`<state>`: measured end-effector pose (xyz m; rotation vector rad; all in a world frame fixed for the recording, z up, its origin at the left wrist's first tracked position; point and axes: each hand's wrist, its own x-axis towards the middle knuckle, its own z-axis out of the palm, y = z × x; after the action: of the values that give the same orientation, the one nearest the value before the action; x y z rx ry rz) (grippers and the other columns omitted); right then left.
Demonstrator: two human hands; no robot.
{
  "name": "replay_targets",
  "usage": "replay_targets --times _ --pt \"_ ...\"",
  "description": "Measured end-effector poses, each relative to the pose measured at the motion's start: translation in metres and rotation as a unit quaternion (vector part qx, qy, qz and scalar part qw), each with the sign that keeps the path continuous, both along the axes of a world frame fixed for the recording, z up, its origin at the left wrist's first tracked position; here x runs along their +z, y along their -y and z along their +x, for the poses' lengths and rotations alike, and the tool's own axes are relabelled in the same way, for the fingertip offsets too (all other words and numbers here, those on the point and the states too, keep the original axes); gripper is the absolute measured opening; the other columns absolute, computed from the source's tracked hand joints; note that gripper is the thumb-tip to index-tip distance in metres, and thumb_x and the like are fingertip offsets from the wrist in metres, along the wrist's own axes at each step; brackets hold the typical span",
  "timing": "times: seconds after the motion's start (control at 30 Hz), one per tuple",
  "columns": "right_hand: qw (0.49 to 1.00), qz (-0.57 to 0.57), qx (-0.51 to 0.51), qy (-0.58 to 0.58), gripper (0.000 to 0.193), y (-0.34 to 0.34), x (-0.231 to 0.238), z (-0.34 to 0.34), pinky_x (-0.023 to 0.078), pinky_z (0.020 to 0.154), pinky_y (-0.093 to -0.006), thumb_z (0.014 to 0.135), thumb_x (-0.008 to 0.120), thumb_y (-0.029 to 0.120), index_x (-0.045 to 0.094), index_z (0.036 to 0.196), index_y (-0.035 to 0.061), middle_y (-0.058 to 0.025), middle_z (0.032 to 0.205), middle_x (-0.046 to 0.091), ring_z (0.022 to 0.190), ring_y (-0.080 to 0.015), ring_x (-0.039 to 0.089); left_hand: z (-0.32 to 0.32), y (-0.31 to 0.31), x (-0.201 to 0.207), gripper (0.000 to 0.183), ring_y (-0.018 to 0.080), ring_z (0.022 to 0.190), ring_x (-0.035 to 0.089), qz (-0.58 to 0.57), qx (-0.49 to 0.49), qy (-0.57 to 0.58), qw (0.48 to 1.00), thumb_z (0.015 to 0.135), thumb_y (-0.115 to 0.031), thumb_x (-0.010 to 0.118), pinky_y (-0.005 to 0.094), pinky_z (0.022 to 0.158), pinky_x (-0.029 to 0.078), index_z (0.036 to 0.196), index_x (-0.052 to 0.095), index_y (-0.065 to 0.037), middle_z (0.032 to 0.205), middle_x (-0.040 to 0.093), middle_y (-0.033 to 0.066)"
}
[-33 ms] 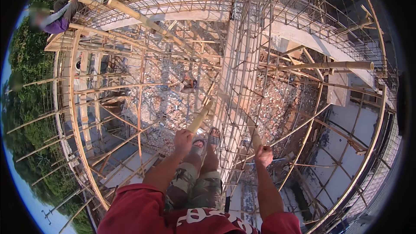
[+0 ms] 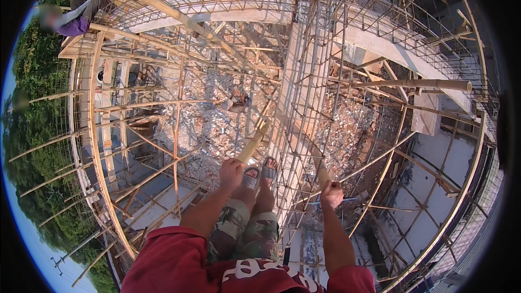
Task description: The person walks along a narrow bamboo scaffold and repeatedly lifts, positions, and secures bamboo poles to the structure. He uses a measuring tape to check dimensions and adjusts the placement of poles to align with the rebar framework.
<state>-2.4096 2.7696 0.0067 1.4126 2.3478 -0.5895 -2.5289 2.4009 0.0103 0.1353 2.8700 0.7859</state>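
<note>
My left hand (image 2: 232,173) is closed around the near end of a thick bamboo pole (image 2: 254,144), which slants away up and to the right, past my sandalled feet. My right hand (image 2: 331,194) is closed on another length of bamboo (image 2: 323,174), on the right side of the rebar cage (image 2: 293,146). That length runs away from me and up to the left, darkening in shadow. Whether the two lengths are joined cannot be made out. My feet (image 2: 268,168) stand close together in striped sandals, along the left side of the cage.
Rubble-strewn ground (image 2: 206,130) lies far below. Bamboo scaffold poles (image 2: 179,103) cross on both sides. A concrete beam (image 2: 233,17) with rebar curves across the far side. Another person (image 2: 81,19) is at the upper left; a second person (image 2: 237,102) appears down on the rubble.
The view has shifted slightly, so the scaffold sits a little differently in the picture. Both hands keep hold of the bamboo.
</note>
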Motion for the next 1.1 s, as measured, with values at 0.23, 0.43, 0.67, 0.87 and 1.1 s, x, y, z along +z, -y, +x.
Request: replay_targets --times 0.23,0.43,0.67,0.87,1.1 --pt "1.000 0.004 -0.014 0.025 0.041 0.004 0.004 -0.014 0.053 0.080 -0.0499 0.079 0.055 0.042 0.075 0.090 0.0070 -0.0203 0.089 0.072 0.087 -0.0410 0.069 0.007 0.009 -0.009 0.012 0.0330 0.087 0.062 -0.016 0.032 0.045 0.998 0.081 -0.013 0.060 0.0440 0.078 0.051 0.082 0.072 -0.009 0.090 0.066 0.0095" --pt "0.998 -0.029 -0.023 0.052 0.041 -0.004 0.011 -0.019 0.052 0.086 -0.0496 0.086 0.057 0.041 0.073 0.095 0.0045 -0.0208 0.097 0.072 0.093 -0.0401 0.068 0.006 -0.002 -0.011 0.010 0.0320 0.088 0.061 -0.011 0.043 0.025 0.999 0.081 -0.015 0.063 0.0433 0.078 0.051 0.081 0.071 -0.009 0.089 0.066 0.0077" --pt "0.998 -0.017 -0.024 0.048 0.040 0.008 0.025 -0.033 0.052 0.083 -0.0498 0.081 0.055 0.040 0.073 0.089 0.0049 -0.0221 0.094 0.071 0.090 -0.0413 0.068 0.009 0.015 -0.015 0.010 0.0331 0.087 0.061 -0.022 0.017 0.028 0.999 0.082 -0.015 0.062 0.0436 0.078 0.050 0.082 0.071 -0.010 0.089 0.065 0.0087" --pt "0.998 -0.009 -0.037 0.049 0.040 0.010 0.013 -0.023 0.051 0.085 -0.0488 0.083 0.055 0.040 0.072 0.094 0.0055 -0.0198 0.099 0.071 0.092 -0.0404 0.067 0.001 0.009 -0.006 0.014 0.0346 0.088 0.063 0.026 0.033 0.026 0.999 0.082 -0.013 0.059 0.0446 0.080 0.050 0.084 0.071 -0.007 0.088 0.066 0.0128" --pt "0.999 -0.025 -0.003 0.022 0.033 0.006 0.008 -0.009 0.053 0.081 -0.0488 0.082 0.062 0.037 0.072 0.091 0.0068 -0.0177 0.097 0.069 0.090 -0.0385 0.067 0.011 0.022 -0.024 0.028 0.0400 0.098 0.061 -0.035 0.042 0.096 0.994 0.080 -0.012 0.059 0.0471 0.085 0.050 0.105 0.069 -0.005 0.105 0.063 0.0207"
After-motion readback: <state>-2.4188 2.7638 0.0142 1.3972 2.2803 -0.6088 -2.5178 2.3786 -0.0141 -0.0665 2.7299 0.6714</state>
